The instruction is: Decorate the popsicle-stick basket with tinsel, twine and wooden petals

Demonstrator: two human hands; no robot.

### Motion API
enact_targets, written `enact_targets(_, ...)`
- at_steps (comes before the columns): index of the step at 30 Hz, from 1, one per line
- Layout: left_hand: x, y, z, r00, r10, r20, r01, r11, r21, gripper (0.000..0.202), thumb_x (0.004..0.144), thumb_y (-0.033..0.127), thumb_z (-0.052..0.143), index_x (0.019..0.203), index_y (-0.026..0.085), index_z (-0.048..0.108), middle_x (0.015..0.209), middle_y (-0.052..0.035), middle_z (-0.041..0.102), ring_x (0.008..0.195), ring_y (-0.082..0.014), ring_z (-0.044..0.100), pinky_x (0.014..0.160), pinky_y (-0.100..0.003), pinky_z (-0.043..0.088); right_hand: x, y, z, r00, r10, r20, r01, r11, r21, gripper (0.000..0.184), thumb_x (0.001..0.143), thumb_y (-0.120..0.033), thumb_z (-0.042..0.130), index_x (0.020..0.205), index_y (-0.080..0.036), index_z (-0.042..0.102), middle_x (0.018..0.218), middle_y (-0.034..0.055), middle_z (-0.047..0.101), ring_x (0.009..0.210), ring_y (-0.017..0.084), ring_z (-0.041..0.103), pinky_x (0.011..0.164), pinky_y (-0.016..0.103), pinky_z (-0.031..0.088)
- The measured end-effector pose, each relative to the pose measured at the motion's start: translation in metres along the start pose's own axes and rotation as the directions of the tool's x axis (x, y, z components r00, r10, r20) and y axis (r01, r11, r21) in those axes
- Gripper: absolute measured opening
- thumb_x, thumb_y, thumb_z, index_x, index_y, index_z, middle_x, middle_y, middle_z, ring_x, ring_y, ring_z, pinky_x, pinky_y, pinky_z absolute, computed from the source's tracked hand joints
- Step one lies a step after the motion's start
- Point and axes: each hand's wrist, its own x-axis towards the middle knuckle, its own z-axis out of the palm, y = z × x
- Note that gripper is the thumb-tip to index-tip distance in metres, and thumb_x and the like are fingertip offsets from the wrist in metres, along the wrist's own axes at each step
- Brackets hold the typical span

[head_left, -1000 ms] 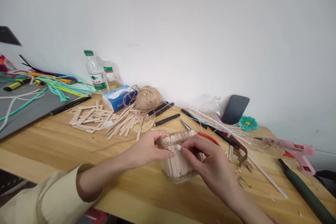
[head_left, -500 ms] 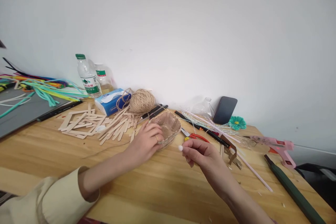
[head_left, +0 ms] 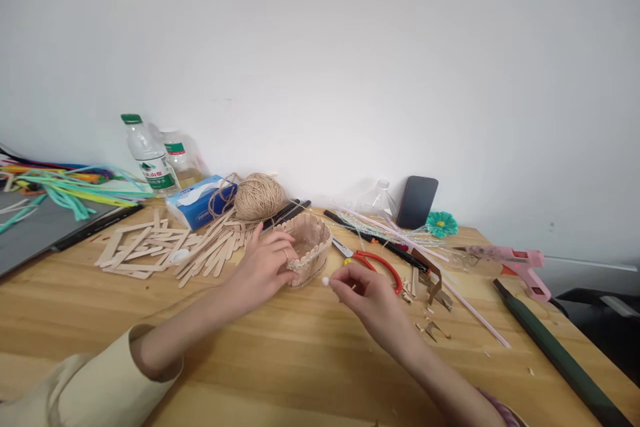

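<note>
A small basket of pale wooden pieces, with a scalloped top edge, stands upright near the middle of the table. My left hand is at its left side, fingers over the rim and thumb against the near wall, gripping it; a ring is on one finger. Just right of the basket, my right hand pinches a small white ball between thumb and fingertips, apart from the wall. Behind that hand lie red-handled scissors, partly hidden by it.
Popsicle sticks, a twine ball, a tissue pack and a bottle are at left. Rightward are a phone, a teal flower, a pink glue gun and a dark green strip.
My right hand has brought the white ball nearer the basket and tipped downward. My left fingers have drawn back toward the basket's left rim. The whole view has shifted slightly.
</note>
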Motion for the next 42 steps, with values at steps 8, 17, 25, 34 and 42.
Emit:
enact_targets(8, -0.002, 0.022, -0.005, 0.970, -0.236, 0.063, 0.242, 0.893, -0.378, 0.014, 0.065, 0.027, 0.069, 0.072, 0.016, 0.063, 0.078, -0.0034, 0.067, 0.080, -0.0222, 0.059, 0.075, -0.033, 0.045, 0.004, -0.006, 0.012, 0.872, -0.478, -0.110, 0.414, 0.838, -0.356, 0.012, 0.083, -0.015, 0.049, 0.077, -0.016, 0.060, 0.072, 0.0042, 0.061, 0.058, 0.011, 0.055, 0.049, 0.021, 0.044)
enact_targets(17, -0.004, 0.028, -0.004, 0.945, -0.295, 0.144, 0.321, 0.736, -0.597, 0.019, 0.061, 0.024, 0.071, 0.075, 0.014, 0.061, 0.074, -0.0009, 0.064, 0.075, -0.0189, 0.057, 0.070, -0.029, 0.045, 0.004, -0.010, 0.016, 0.734, -0.678, -0.037, 0.535, 0.611, -0.583, 0.013, 0.083, -0.010, 0.050, 0.077, -0.013, 0.061, 0.069, 0.0063, 0.063, 0.060, 0.014, 0.058, 0.054, 0.023, 0.047)
enact_targets(25, -0.010, 0.025, 0.001, 0.938, -0.321, 0.127, 0.321, 0.675, -0.664, 0.015, 0.069, 0.028, 0.065, 0.072, 0.015, 0.059, 0.069, 0.0014, 0.056, 0.069, -0.0147, 0.050, 0.067, -0.026, 0.040, 0.007, -0.010, 0.019, 0.702, -0.712, -0.012, 0.534, 0.537, -0.653, 0.016, 0.084, -0.009, 0.048, 0.076, -0.014, 0.061, 0.068, 0.0049, 0.062, 0.057, 0.015, 0.054, 0.050, 0.025, 0.042)
enact_targets(34, -0.008, 0.019, 0.009, 0.920, -0.387, 0.056, 0.316, 0.650, -0.691, 0.014, 0.068, 0.026, 0.062, 0.066, 0.016, 0.053, 0.061, 0.0041, 0.047, 0.060, -0.0114, 0.043, 0.059, -0.024, 0.035, 0.012, -0.013, 0.025, 0.720, -0.694, 0.010, 0.555, 0.567, -0.609, 0.019, 0.085, -0.010, 0.045, 0.074, -0.014, 0.060, 0.069, 0.0065, 0.061, 0.058, 0.017, 0.053, 0.050, 0.027, 0.041)
enact_targets(42, -0.009, 0.014, 0.004, 0.927, -0.376, -0.001, 0.281, 0.694, -0.663, 0.015, 0.067, 0.027, 0.064, 0.070, 0.014, 0.056, 0.063, 0.0025, 0.050, 0.060, -0.0120, 0.043, 0.058, -0.024, 0.035, 0.011, -0.020, 0.010, 0.830, -0.549, -0.102, 0.478, 0.793, -0.377, 0.011, 0.081, -0.011, 0.049, 0.075, -0.017, 0.056, 0.071, 0.0024, 0.058, 0.058, 0.011, 0.055, 0.051, 0.021, 0.046)
